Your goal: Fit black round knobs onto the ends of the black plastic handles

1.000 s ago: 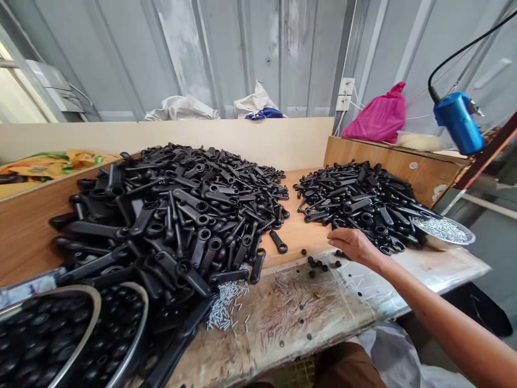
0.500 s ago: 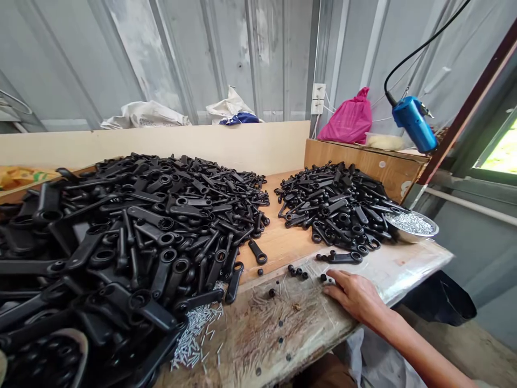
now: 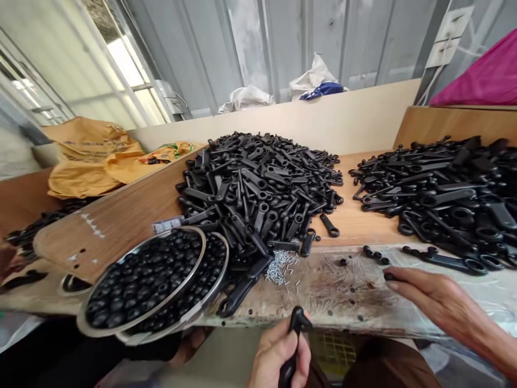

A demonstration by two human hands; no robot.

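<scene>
At the bottom centre of the frame the left hand (image 3: 278, 355) has its grip clamped around a black plastic lever-shaped handle with a ring end (image 3: 294, 345), which stands nearly upright out of the fist, its top just below the near edge of the worn wooden table covered in clear plastic sheet (image 3: 331, 302). At the lower right the right hand (image 3: 434, 302) lies flat on that sheet, fingers spread and loosely apart, holding nothing; its fingertips touch a small black round cap (image 3: 390, 276). Just beyond them, a few more small black caps (image 3: 374, 253) and a single long black handle (image 3: 444, 260) lie loose. Left of the clamped handle, two stacked shiny metal bowls full of black round caps (image 3: 149, 283) overhang the table edge. Between the bowls and the right hand lies a scatter of small silver metal pins (image 3: 280, 267). Farther back, a big heap of black handles (image 3: 258, 183) fills the centre, and a second heap (image 3: 448, 178) sits at the right. Yellow sacks (image 3: 92, 156) lie at the upper left.
</scene>
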